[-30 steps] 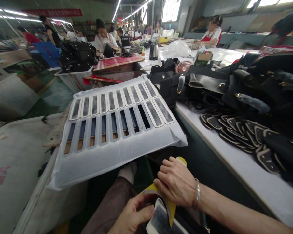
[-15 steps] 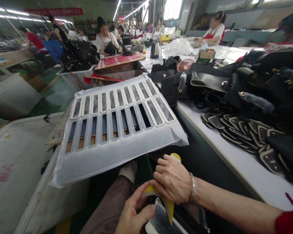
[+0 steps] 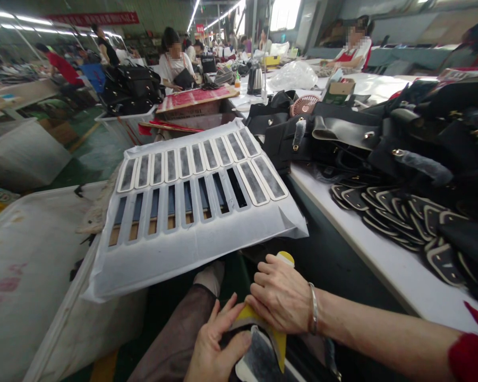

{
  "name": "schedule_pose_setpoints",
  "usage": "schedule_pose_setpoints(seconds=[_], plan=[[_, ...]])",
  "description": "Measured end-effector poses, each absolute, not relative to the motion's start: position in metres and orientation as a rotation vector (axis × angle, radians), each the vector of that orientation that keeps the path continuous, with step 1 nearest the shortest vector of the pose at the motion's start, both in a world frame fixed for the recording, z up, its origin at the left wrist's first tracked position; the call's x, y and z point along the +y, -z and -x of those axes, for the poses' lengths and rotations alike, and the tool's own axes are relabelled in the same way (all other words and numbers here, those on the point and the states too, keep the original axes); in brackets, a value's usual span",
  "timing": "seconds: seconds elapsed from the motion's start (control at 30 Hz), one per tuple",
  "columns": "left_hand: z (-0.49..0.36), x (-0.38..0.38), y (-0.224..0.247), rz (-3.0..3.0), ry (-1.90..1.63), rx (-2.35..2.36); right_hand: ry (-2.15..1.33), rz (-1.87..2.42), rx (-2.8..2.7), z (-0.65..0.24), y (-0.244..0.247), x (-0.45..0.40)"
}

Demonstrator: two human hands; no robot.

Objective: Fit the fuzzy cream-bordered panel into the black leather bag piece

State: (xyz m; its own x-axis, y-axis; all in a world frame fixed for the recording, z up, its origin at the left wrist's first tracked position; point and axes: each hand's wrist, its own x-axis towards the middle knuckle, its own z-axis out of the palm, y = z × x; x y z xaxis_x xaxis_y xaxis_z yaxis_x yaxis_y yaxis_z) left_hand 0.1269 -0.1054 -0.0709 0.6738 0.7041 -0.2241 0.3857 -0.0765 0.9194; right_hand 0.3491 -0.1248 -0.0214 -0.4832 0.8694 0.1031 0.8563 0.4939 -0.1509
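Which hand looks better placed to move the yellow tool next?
Right, probably: the right hand is closed around the yellow tool, while the left hand is spread at the tool's corner, beside the pale-edged dark piece.

Both hands (image 3: 282, 295) at a yellow tool (image 3: 280, 346).

Light: window (image 3: 286, 15) and ceiling tubes (image 3: 34, 19), blown out | overall: dimmish | glare: far desk (image 3: 382, 85) | deep shadow below sheet (image 3: 175, 241) | hands (image 3: 281, 297) fairly sharp | distance soft | edges stretched, smeared, wide-angle bend
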Motion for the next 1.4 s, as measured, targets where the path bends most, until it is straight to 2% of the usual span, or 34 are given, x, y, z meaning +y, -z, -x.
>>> schedule_pose_setpoints(seconds=[0.37,0.6,0.7,0.97,1.13,1.27,1.4], plan=[[-0.129,-0.105,0.063,-2.171,-0.152,0.707,-0.139,1.512,-2.574,-0.35,0.026,-0.14],[-0.13,-0.105,0.049,-2.238,-0.02,0.688,-0.236,1.683,-2.473,-0.34,0.028,-0.161],[-0.13,-0.106,0.048,-2.09,-0.02,0.72,-0.257,1.778,-2.432,-0.334,0.027,-0.171],[-0.141,-0.106,0.058,-1.247,-0.188,0.736,-0.263,1.928,-2.378,-0.326,0.029,-0.187],[-0.146,-0.102,0.06,-1.071,-0.159,0.73,-0.293,1.96,-2.373,-0.321,0.025,-0.187],[-0.148,-0.1,0.061,-1.057,-0.167,0.669,-0.496,1.999,-2.267,-0.328,0.013,-0.192],[-0.147,-0.101,0.064,-1.031,-0.208,0.537,-0.96,2.081,-1.613,-0.346,0.0,-0.2]])
